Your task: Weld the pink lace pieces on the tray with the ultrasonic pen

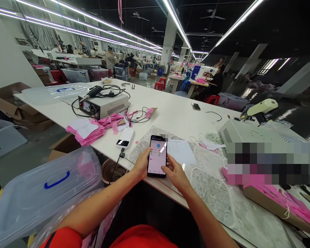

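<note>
A smartphone point(157, 162) with a lit pinkish screen is held upright over the table's near edge. Around its left side wraps my left hand point(142, 163), fingers mostly behind it. My right hand point(176, 172) grips the other side, its thumb over the lower right of the screen. Behind the phone lies a printed paper sheet point(182, 151) on a grey marble-patterned mat point(212, 193). To the left, a white power bank point(125, 138) with a dark display has a black cable plugged into it.
A metal control box point(105, 105) with coiled cables stands beyond pink fabric pieces point(93, 132). Another phone point(195, 106) lies further back. At right are a pale machine housing point(248, 134) and a carton of pink fabric point(271, 199). A lidded plastic bin point(46, 193) stands left. A person sits sewing beyond.
</note>
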`<state>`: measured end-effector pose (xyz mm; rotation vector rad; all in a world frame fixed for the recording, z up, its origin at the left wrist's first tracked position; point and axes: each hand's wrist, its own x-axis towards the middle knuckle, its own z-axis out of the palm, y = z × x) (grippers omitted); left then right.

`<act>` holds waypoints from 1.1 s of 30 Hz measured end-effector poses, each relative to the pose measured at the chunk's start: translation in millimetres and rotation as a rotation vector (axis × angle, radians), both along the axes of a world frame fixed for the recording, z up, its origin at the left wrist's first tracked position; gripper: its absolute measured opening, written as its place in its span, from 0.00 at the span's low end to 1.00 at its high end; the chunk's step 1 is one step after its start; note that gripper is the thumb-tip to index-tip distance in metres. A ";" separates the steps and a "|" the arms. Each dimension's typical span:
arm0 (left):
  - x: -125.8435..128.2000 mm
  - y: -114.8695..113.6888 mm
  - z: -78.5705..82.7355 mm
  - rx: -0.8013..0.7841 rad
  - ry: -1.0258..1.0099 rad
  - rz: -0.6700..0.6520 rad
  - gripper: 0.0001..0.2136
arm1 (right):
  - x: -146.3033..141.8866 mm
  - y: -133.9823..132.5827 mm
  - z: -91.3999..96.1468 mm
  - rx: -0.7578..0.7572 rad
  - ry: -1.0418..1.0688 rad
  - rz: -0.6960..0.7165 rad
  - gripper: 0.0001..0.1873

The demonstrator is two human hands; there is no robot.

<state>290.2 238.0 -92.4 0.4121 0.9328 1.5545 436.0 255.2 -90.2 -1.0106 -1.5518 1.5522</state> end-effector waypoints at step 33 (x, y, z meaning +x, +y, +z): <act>23.6 -10.5 11.7 0.171 0.161 -0.098 0.23 | -18.9 19.0 5.4 0.066 0.017 -0.354 0.20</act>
